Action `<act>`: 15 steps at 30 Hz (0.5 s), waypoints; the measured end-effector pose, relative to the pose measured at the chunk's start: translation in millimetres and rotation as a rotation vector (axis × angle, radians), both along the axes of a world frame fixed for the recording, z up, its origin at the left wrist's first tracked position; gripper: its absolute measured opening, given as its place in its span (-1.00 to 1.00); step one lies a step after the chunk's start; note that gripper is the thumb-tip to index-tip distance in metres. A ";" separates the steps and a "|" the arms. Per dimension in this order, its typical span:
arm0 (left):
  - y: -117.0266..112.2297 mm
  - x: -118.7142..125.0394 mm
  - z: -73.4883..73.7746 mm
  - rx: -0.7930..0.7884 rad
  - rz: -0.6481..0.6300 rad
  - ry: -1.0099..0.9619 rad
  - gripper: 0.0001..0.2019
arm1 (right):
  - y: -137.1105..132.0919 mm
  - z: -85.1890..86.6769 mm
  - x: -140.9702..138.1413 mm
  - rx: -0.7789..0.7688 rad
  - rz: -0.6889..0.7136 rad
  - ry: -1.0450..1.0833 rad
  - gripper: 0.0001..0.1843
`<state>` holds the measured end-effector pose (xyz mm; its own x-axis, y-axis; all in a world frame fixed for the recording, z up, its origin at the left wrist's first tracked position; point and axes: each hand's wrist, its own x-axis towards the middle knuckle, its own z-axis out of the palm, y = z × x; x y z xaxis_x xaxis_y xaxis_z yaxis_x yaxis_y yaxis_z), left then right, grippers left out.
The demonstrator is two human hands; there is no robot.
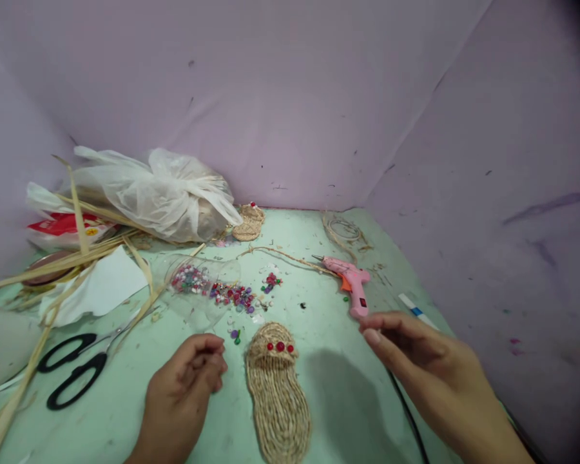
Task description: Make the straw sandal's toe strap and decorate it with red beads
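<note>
A small slipper of coiled, braided straw (279,399) lies flat on the table between my hands. Three red beads (280,347) sit in a row across its strap. My left hand (183,393) is just left of the slipper, not touching it, with curled fingers and the thumb pressed against them; anything inside is hidden. On the other side, my right hand (425,367) is raised with thumb and fingers slightly apart, its fingertips close to the handle of a pink glue gun (350,280). I cannot see anything held in it.
Mixed beads (232,295) spill from a clear plastic container (207,316). Black-handled scissors (84,367), straw strips and white paper (99,283) lie left. A tied plastic bag (169,193) and another small slipper (248,223) sit behind. A black cord (408,412) runs below my right hand.
</note>
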<state>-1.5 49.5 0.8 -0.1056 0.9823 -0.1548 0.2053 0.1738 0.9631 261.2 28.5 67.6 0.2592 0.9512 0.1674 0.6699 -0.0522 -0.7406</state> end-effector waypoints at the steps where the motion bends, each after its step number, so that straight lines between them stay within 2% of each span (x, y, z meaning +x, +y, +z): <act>1: -0.9 -3.2 0.0 0.072 0.042 0.028 -0.79 | 7.6 3.7 1.3 0.022 -0.017 -0.019 -0.83; 4: -4.1 -11.0 -1.3 0.243 0.148 0.115 -0.78 | 30.1 10.6 10.1 0.100 -0.148 -0.072 -0.82; 7: -4.6 -14.7 -5.0 0.275 0.144 0.166 -0.81 | 47.7 9.8 26.9 0.094 -0.215 -0.174 -0.78; 11: 0.5 -14.7 -8.6 0.232 0.101 0.181 -0.82 | 62.1 2.0 39.5 -0.173 -0.158 -0.406 -0.79; 15: 3.4 -12.6 -6.1 0.192 0.104 0.165 -0.84 | 69.2 -4.4 30.4 -0.422 -0.042 -0.552 -0.81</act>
<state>-14.1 52.9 -5.3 -0.2154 0.9746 0.0611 0.3529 0.0193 0.9354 291.6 97.7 63.2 0.2804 0.9551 -0.0961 0.9339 -0.2945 -0.2028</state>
